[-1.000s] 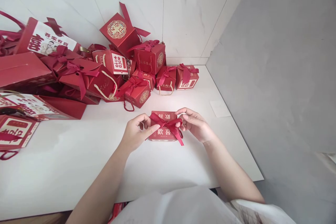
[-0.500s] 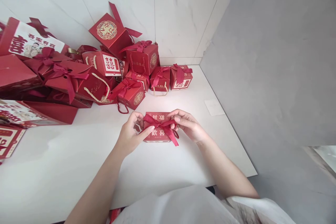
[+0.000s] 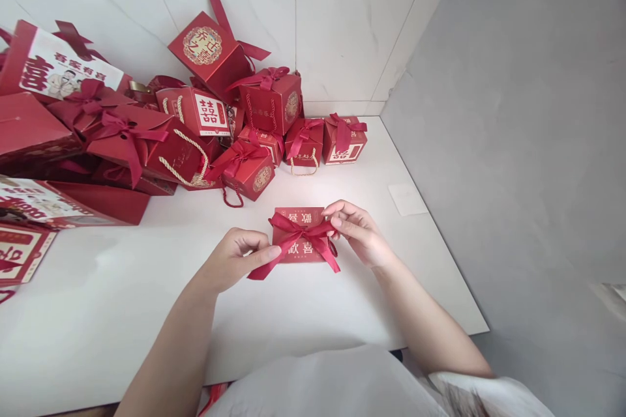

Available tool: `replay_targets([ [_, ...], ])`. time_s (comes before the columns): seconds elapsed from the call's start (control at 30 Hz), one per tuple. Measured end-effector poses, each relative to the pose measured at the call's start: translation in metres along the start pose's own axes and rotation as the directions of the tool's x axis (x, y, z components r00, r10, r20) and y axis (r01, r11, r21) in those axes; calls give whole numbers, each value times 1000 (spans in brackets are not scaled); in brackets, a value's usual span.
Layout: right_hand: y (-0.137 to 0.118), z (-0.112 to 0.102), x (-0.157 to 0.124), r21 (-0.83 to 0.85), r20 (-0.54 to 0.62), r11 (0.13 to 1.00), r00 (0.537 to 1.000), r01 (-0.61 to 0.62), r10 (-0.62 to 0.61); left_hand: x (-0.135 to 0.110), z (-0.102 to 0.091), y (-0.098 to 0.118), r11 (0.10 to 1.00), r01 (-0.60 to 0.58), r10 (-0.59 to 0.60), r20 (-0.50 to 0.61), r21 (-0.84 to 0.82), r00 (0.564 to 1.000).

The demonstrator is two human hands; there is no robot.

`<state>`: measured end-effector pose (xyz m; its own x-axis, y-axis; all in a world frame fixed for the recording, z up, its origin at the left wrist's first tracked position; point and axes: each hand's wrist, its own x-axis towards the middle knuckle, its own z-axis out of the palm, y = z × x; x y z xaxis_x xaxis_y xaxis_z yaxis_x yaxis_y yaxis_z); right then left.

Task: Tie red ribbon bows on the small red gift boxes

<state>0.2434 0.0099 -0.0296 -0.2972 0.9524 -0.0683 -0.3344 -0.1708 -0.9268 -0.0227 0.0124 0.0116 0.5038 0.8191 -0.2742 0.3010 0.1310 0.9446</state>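
A small red gift box with white characters lies on the white table in front of me. A dark red ribbon bow crosses its top. My left hand pinches the left ribbon tail, which stretches out to the lower left of the box. My right hand pinches the right loop of the bow at the box's right edge. Both hands have their fingers closed on ribbon.
A heap of red gift boxes and bags with ribbons and rope handles fills the back left of the table. Three small ribboned boxes stand just behind my box. A grey wall runs along the right; a white paper square lies near it.
My left hand has moved left and toward me, drawing the left ribbon tail out from the bow. The right hand stays on the right loop.
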Motion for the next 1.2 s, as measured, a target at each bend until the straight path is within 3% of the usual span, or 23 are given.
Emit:
replay_targets([
  [0.1, 0, 1, 0, 3, -11, 1000, 1000, 10, -10, -2, -1, 0, 999, 49, -49, 76, 6, 996],
  [0.27, 0, 1, 1, 30, -16, 1000, 1000, -6, 6, -2, -3, -1, 977, 141, -176, 228, 160, 958],
  [0.63, -2, 0, 0, -3, -41, 1000, 999, 2, -2, -1, -6, -2, 957, 159, -227, 290, 241, 929],
  [0.7, -4, -1, -1, 9, -32, 1000, 999, -9, 10, 2, -6, -5, 971, 115, -159, 202, 212, 966],
  [0.77, -6, -3, -2, 45, -2, 998, 999, -40, 40, 5, -2, -8, 988, 16, -6, -66, 156, 998],
  [0.8, -7, -3, -3, 64, 16, 996, 998, -58, 57, 8, 1, -10, 989, -54, 84, -222, 139, 971],
  [0.87, -8, -3, -4, 85, 46, 992, 995, -89, 86, 12, 10, -12, 963, -202, 263, -434, 181, 862],
  [0.93, -8, -2, -6, 80, 68, 991, 993, -104, 99, 15, 20, -14, 909, -308, 411, -471, 282, 780],
  [1.0, -9, 0, -7, 66, 92, 993, 991, -98, 92, 16, 31, -14, 859, -344, 492, -428, 379, 758],
  [1.2, -11, 2, -7, 25, 149, 999, 988, -40, 36, 15, 55, -14, 855, -307, 451, -307, 417, 838],
])
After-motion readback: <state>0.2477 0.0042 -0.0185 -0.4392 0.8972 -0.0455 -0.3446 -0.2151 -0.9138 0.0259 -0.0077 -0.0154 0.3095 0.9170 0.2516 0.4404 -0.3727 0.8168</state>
